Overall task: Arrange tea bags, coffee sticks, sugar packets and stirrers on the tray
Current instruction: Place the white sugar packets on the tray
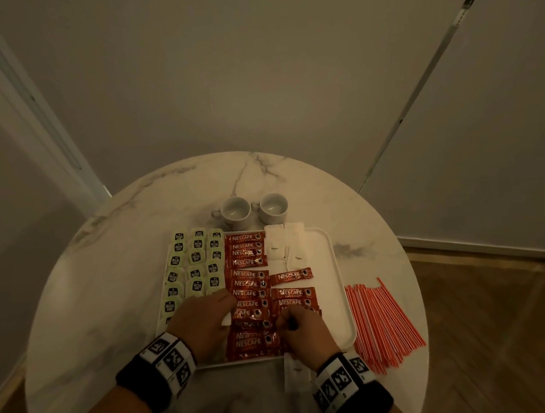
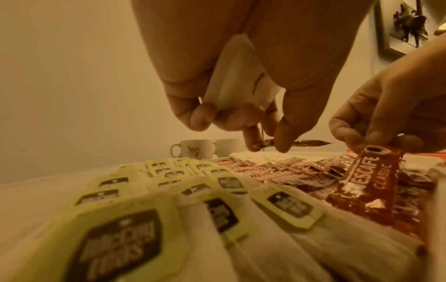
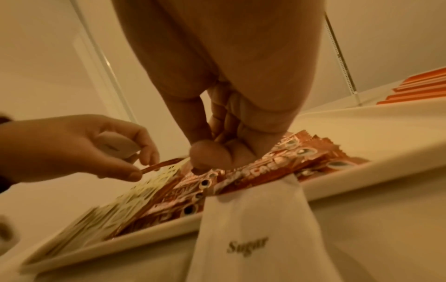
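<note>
A white tray point(image 1: 328, 260) lies on a round marble table point(image 1: 102, 282). It carries rows of green-tagged tea bags point(image 1: 194, 266) on the left, red coffee sticks point(image 1: 247, 274) in the middle and white sugar packets point(image 1: 283, 244) at the far end. My left hand point(image 1: 214, 320) keeps a white sugar packet point(image 2: 239, 76) tucked in its palm. Its thumb and forefinger pinch a coffee stick point(image 2: 310, 143). My right hand point(image 1: 287, 321) pinches the end of another coffee stick point(image 2: 369, 177) over the near middle of the tray. Red stirrers point(image 1: 379, 321) lie on the table to the right of the tray.
Two white cups point(image 1: 236, 210) point(image 1: 272, 206) stand just beyond the tray. One sugar packet point(image 3: 253, 238) lies on the table with its end over the tray's near rim. Walls close in behind the table, and wood floor shows at the right.
</note>
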Demonstrator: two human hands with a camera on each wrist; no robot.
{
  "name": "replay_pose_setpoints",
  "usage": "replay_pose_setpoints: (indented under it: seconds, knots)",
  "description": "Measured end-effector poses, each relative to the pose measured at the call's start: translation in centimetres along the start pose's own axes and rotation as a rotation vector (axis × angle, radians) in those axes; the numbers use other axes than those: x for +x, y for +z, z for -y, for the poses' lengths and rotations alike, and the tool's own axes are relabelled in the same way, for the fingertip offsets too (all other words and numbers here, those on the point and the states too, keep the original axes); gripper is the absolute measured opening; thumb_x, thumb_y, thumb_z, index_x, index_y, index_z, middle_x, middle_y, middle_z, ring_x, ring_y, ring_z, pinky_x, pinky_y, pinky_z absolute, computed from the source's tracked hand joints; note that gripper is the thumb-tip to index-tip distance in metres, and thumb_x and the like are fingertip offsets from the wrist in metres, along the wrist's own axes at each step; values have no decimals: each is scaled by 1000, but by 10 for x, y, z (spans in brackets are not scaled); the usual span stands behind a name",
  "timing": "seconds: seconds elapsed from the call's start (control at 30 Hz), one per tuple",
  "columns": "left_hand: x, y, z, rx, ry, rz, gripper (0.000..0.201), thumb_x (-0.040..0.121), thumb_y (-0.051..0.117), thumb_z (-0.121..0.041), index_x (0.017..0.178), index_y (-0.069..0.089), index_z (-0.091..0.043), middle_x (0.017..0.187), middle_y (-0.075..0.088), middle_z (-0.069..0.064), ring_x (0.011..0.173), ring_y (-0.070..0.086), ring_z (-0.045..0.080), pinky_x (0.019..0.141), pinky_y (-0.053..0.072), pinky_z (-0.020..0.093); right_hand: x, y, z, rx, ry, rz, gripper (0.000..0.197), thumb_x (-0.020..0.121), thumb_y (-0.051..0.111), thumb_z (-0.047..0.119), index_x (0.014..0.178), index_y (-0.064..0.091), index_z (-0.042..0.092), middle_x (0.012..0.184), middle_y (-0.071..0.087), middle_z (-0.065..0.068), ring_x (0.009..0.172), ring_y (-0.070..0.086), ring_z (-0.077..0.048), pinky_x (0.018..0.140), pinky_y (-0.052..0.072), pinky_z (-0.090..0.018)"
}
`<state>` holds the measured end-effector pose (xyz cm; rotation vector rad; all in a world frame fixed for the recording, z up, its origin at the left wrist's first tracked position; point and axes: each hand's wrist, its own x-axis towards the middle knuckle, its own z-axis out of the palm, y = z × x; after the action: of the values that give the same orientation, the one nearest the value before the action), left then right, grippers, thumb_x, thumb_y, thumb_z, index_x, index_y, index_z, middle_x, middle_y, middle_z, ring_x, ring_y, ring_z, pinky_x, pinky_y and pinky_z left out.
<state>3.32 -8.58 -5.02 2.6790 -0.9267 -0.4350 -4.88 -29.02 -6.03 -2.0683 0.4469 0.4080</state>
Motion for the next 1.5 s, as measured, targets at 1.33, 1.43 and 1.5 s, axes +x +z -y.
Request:
replay_pose_setpoints:
  seconds: [1.33,1.43,1.5]
  knots:
    - [29,-2,-52,20,46,119,35,93,47,-35,128,47,-26,128,47,-7,106,55,15,89,48,30,93,-63,17,-639,-168,-45,16,89,57,19,96,71,21,104,58,0,96,58,-18,83,47,-25]
    - [17,8,-73,41,112,183,37,93,48,-36,129,47,-27,132,48,-6,116,52,17,99,43,33,87,-70,12,-553,-133,-110,17,90,56,19,99,71,21,105,61,0,97,59,-17,83,44,-24]
    - [6,14,-87,79,163,308,40,92,51,-33,131,44,-24,134,47,-1,120,50,23,102,41,39,82,-77,7,-486,-91,-164,17,90,57,19,101,69,20,103,64,-1,95,60,-18,81,45,-25]
